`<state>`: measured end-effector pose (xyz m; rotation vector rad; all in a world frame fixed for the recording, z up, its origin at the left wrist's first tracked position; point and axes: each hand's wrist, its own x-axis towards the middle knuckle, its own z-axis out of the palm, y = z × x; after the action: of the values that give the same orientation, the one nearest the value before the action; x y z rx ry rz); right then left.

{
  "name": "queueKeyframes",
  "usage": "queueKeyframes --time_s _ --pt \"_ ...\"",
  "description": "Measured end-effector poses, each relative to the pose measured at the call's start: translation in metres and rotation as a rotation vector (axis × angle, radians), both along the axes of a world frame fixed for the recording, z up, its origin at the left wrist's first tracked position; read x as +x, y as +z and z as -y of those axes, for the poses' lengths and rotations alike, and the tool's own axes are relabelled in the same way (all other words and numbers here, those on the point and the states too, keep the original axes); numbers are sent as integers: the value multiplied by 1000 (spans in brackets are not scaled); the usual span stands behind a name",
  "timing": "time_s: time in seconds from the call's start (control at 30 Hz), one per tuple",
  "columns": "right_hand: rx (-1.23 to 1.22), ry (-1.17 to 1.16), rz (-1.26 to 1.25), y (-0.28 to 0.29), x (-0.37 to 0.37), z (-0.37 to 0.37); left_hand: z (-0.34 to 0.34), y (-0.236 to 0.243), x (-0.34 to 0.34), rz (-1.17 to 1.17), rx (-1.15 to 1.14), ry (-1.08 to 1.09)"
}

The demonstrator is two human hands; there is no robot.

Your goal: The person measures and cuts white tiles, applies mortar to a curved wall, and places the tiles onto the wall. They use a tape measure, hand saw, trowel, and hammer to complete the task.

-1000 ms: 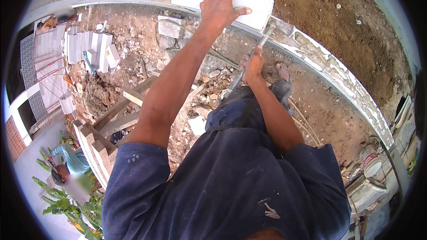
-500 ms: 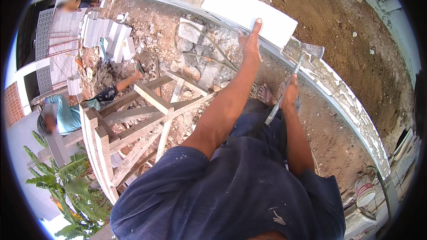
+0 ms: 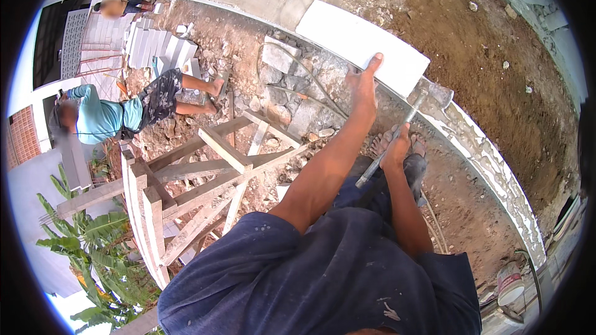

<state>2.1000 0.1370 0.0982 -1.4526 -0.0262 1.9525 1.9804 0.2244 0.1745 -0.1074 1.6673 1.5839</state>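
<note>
A long white block [image 3: 360,43] lies on top of a low curved wall. My left hand [image 3: 364,90] grips its near side, thumb up on the block and fingers along the wall-side edge, partly hidden. In my right hand [image 3: 396,147] is a hatchet [image 3: 392,142] with a grey metal handle, held tilted upward. Its fan-shaped blade sits just past the block's right end, over the wall top. Ridged, patchy mortar [image 3: 481,146] covers the wall top from there on.
A wooden trestle frame [image 3: 236,155] stands at my left. Beyond it are rubble [image 3: 292,65], stacked grey blocks [image 3: 158,46] and a co-worker in a teal shirt [image 3: 102,111]. Another person [image 3: 121,6] is farther back. A bucket [image 3: 510,285] stands lower right; brown soil lies behind the wall.
My view has shifted, so the scene sits lower and farther right. The co-worker at left now shows more fully, with both legs visible. My left hand stays on the block and my right keeps the hatchet.
</note>
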Motion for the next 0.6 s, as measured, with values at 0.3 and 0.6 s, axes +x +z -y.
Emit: queueKeyframes --time_s 0.3,0.6 --pt "21 -55 -51 -6 -4 12 -3 -3 2 42 56 23" --pt "605 836 1007 -49 160 0 0 -41 -16 69 57 -52"
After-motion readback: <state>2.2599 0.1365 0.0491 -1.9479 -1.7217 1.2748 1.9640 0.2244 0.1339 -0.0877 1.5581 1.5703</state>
